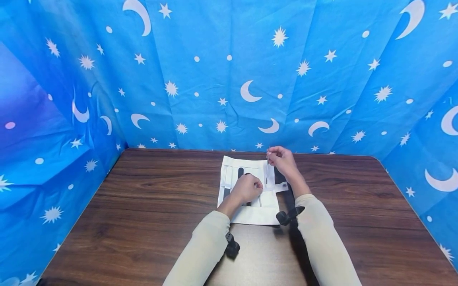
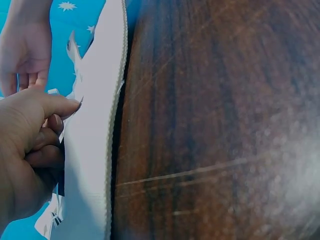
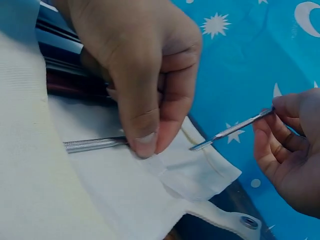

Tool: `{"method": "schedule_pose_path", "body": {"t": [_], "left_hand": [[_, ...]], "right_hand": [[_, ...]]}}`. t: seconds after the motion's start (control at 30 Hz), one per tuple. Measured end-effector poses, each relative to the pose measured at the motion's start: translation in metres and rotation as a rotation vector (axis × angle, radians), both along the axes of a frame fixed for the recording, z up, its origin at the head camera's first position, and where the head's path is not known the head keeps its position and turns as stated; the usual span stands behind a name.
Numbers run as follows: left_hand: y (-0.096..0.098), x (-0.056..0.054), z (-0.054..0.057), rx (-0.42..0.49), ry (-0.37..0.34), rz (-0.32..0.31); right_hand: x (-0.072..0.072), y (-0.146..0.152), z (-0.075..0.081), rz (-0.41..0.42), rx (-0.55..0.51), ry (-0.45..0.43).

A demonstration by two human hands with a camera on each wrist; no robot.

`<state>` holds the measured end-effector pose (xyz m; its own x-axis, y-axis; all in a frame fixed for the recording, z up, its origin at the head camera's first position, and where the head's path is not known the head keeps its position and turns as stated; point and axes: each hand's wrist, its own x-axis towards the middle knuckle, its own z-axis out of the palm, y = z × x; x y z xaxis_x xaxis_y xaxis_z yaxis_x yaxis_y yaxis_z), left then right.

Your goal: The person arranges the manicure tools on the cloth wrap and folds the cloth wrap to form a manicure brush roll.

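Observation:
A white fabric tool case [image 1: 255, 217] lies unfolded on the table, holding dark-handled tools and a slim metal tool [image 3: 95, 145] with a knurled shaft. My left hand [image 1: 248, 187] is over its middle; thumb and index finger pinch a white band [image 3: 157, 164] of the case, right at the end of that metal tool. Farther back, my right hand [image 1: 282, 161] pinches a metal cuticle pusher [image 3: 235, 129] by its upper end. Its flat lower end points down close over the case, near the back right corner.
A snap tab [image 1: 282, 186] sticks out from the case's right side. The brown wooden table [image 1: 161, 198] extends around it, and a blue star-and-moon curtain [image 1: 214, 79] hangs behind the back edge. Small black cameras [image 1: 232, 248] hang at both wrists.

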<state>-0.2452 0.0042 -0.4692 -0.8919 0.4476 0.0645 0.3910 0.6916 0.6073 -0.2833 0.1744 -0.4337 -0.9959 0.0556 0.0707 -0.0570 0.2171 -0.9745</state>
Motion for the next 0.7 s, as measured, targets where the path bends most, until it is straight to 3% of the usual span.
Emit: {"method": "schedule_pose_path", "body": {"t": [0.47, 0.7], "left_hand": [[0.0, -0.001, -0.002, 0.007, 0.03, -0.002], [0.0, -0.001, 0.0, 0.018, 0.009, 0.003]], "right_hand": [[-0.006, -0.009, -0.014, 0.01, 0.124, -0.093], [-0.008, -0.01, -0.015, 0.025, 0.141, -0.136]]}}
